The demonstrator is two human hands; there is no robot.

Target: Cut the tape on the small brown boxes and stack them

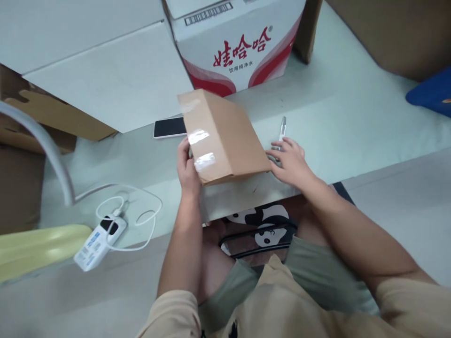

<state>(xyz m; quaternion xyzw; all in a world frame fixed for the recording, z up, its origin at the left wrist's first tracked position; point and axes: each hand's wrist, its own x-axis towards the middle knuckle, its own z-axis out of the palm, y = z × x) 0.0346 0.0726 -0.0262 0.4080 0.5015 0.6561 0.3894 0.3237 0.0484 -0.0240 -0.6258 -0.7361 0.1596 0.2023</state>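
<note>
A brown cardboard box is tilted over the front part of the pale table. Strips of clear shiny tape cross its left face. My left hand grips the box at its lower left side, with some fingers hidden behind it. At the box's lower right corner is my right hand, its fingers spread and apart; some fingertips meet or nearly meet the cardboard. A slim silver-white tool, its kind unclear, lies just beyond those fingers, partly covered by them.
Behind stands a white-and-red water carton, beside a large white box. A phone lies left of the cardboard box. A white power bank with a looped cable sits near the left front edge, beside a yellow object.
</note>
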